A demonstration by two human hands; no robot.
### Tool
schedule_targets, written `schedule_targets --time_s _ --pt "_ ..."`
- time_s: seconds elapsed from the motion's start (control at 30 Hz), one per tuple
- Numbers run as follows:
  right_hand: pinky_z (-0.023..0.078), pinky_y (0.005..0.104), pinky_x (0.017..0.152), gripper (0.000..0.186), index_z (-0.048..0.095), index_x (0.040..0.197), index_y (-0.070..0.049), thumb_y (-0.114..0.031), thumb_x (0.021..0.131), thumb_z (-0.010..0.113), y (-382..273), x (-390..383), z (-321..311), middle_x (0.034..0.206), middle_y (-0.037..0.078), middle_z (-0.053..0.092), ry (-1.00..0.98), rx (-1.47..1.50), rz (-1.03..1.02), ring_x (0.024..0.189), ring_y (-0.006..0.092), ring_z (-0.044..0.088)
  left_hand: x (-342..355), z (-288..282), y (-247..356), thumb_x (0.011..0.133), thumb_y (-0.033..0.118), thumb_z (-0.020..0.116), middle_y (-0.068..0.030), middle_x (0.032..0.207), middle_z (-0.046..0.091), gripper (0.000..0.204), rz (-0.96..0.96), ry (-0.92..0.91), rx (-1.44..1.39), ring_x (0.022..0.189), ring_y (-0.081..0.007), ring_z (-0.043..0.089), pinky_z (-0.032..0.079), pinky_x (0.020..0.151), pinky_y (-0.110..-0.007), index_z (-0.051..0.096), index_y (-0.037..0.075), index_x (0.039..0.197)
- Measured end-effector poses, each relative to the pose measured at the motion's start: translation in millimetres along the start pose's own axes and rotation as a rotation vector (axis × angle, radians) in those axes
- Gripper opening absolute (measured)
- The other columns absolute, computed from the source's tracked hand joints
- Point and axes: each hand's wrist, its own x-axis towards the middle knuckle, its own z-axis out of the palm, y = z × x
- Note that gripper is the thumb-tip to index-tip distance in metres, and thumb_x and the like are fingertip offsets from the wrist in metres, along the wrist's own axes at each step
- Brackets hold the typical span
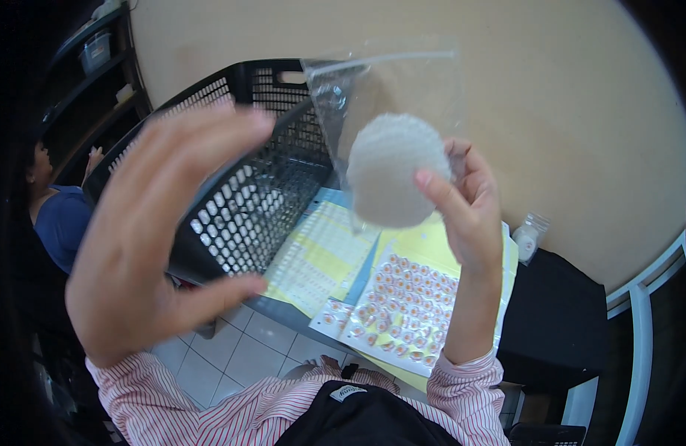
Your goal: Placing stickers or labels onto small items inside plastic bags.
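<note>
My right hand [473,212] grips a clear zip bag [402,85] by its side, thumb in front and fingers behind. Inside the bag lies a round, off-white, fuzzy-edged pad [395,175]; whether it is one or a stack I cannot tell. The bag hangs upright, its zip strip at the top. My left hand [146,234] is raised, a little blurred, with thumb and fingers wide apart and nothing between them. Below the bag lies a sheet of round stickers [410,305], several of them orange-centred, on yellow backing sheets [324,256].
A large black perforated plastic basket [243,212] stands at the left, behind my left hand. On a black-covered surface [555,312] at the right sits another small clear bag [530,236] with white contents. A person in blue [60,219] and a dark shelf [86,78] are at far left.
</note>
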Motion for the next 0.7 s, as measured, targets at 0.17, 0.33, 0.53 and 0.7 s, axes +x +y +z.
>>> schedule_targets --time_s 0.17,0.33,0.53,0.7 --pt "0.046 0.0206 0.068 0.036 0.04 0.102 0.0 0.004 0.071 0.059 -18 -39 -27 0.096 0.005 0.045 0.054 0.049 0.03 0.082 0.0107 0.053 1 61 58 0.052 0.043 0.073 -0.0196 0.119 0.04 0.09 -0.294 0.329 -0.741 0.111 -0.0286 0.039 0.035 0.084 -0.035 0.031 0.002 0.12" --pt "0.046 0.0203 0.067 0.034 0.041 0.099 0.0 0.003 0.071 0.06 -11 -68 -58 0.095 0.005 0.044 0.015 0.033 0.054 0.084 0.0106 0.052 59 123 99 0.066 0.023 0.069 -0.0134 0.117 0.042 0.072 -0.448 0.569 -1.522 0.106 -0.0209 0.041 0.037 0.083 -0.033 0.025 0.004 0.12" --pt "0.045 0.0217 0.067 0.033 0.045 0.095 0.0 -0.004 0.069 0.066 -6 -93 -83 0.093 0.006 0.048 -0.094 -0.12 0.298 0.091 0.0101 0.05 79 173 144 0.076 0.0 0.057 -0.0096 0.092 0.054 0.033 -0.498 0.614 -1.811 0.085 -0.0144 0.054 0.045 0.074 -0.026 0.041 0.001 0.104" --pt "0.043 0.0245 0.072 0.025 0.052 0.092 0.001 -0.008 0.072 0.065 -2 -90 -82 0.091 0.006 0.053 0.024 -0.156 0.085 0.078 0.0115 0.055 71 189 172 0.074 -0.002 0.059 -0.0062 0.084 0.054 0.022 -0.568 0.581 -1.73 0.081 -0.0121 0.055 0.045 0.072 -0.024 0.047 -0.001 0.093"
